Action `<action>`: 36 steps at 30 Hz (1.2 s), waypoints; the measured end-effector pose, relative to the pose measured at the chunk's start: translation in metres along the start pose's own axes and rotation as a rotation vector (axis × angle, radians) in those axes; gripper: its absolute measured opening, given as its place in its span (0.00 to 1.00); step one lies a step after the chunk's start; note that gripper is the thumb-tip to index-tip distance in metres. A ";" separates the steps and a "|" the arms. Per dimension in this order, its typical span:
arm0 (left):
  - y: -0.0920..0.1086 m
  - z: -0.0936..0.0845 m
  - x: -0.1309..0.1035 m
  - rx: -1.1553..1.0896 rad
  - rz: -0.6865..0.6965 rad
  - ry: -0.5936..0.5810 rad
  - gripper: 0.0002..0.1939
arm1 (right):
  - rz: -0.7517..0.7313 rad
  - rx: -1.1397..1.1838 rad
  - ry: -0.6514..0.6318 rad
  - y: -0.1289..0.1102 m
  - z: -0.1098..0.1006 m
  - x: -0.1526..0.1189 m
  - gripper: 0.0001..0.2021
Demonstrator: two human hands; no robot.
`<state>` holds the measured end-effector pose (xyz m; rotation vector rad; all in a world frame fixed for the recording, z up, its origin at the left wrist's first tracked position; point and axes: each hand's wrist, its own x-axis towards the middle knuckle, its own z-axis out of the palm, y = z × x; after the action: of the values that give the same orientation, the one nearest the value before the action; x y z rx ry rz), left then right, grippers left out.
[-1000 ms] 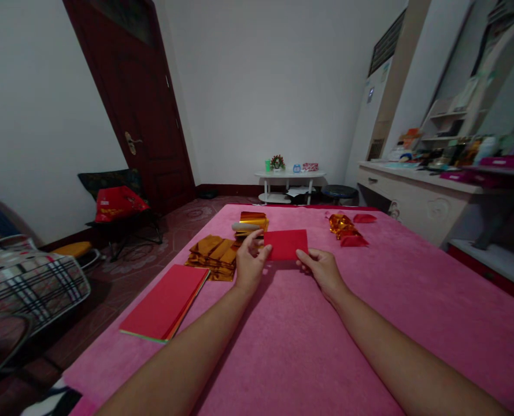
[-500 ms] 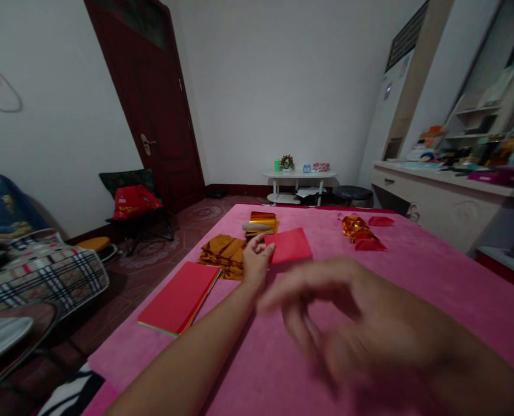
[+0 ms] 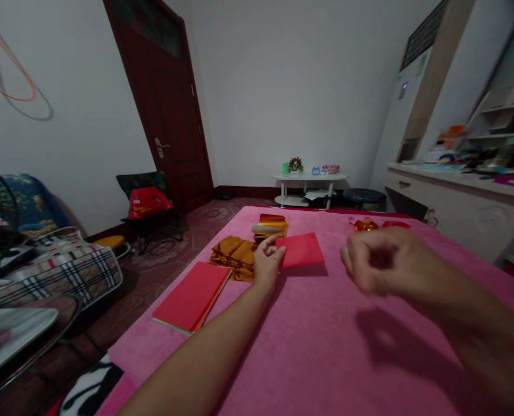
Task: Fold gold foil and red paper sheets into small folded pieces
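Note:
My left hand [image 3: 269,260] pinches a flat red sheet of paper [image 3: 300,250] by its left edge, above the pink cloth. Beside that hand lies a stack of folded gold-brown paper [image 3: 235,254]. Behind it is a bundle of shiny gold sheets [image 3: 273,222] with a grey rounded object [image 3: 265,229] on it. A stack of coloured paper [image 3: 193,296], red on top, rests at the left edge of the table. Raised over the right side, my right hand [image 3: 376,260] has its fingers curled in, slightly blurred, with nothing visible in them.
Pink cloth [image 3: 309,341] covers the table. Shiny gold foil [image 3: 365,225] and a red piece [image 3: 396,224] lie at the far right, partly behind my right hand. A counter [image 3: 465,188] runs along the right; a chair with a red bag [image 3: 149,202] stands left.
My right hand has moved right and up, away from the red paper, and its fingers have curled in. The left hand keeps its hold. The view has turned slightly left.

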<state>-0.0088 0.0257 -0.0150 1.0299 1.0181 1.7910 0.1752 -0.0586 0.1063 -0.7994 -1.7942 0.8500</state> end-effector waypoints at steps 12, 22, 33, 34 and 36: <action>0.015 0.004 -0.010 -0.024 0.012 -0.085 0.31 | 0.492 0.038 -0.007 0.117 0.007 0.009 0.19; 0.031 0.030 -0.041 -0.019 -0.117 -0.370 0.22 | 0.415 0.316 0.218 0.100 0.034 0.005 0.16; 0.032 0.029 -0.044 0.080 0.080 -0.241 0.15 | 0.480 0.430 0.006 0.094 0.042 -0.001 0.14; 0.032 0.028 -0.043 0.085 0.102 -0.206 0.13 | 0.480 0.431 0.013 0.094 0.041 -0.001 0.14; 0.035 0.026 -0.039 0.112 0.132 -0.148 0.13 | 0.478 0.418 0.030 0.095 0.039 0.000 0.14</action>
<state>0.0190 -0.0156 0.0151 1.3058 0.9869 1.7486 0.1534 -0.0151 0.0163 -0.9645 -1.3413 1.4574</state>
